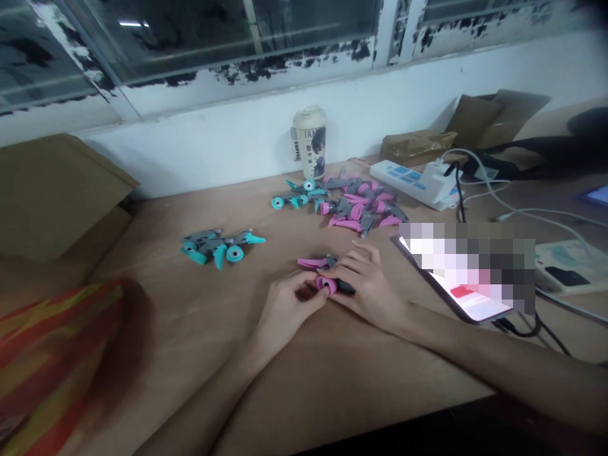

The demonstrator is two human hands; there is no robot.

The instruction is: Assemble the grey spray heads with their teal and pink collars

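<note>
- Forearms (209,386) extend over the table (294,380) from its near edge, as I watch remotely; red-and-yellow striped material (61,361) lies by the near left corner; I cannot tell what bears it.
- Left hand (289,297) has thumb and fingers pinching a pink-and-grey part (326,286) by its pink ring, in from the near edge; right hand (370,285) has fingers curled over the same part from the other side; their exact contact is hidden from me.
- Slipping is the risk I would name first; the ring is round and looks smooth, so uneven pressure between the hands could twist it loose and send it rolling.
- Phone (458,291), screen lit, lies toward the right edge, just beyond the right forearm; a wide elbow swing could shove it or snag the black cable (527,330).
- Teal-and-grey parts (216,244) lie toward the left edge, well apart from the hands.
- Pink and teal pile (351,212), nearer the far edge, has pieces overlapping; pulling one out could drag its neighbours along.
- Cup (313,142) stands upright behind the pile by the wall; power strip (408,180) lies to its right; a knock could tip the cup, and any liquid inside, which I cannot see, might reach the sockets.
</note>
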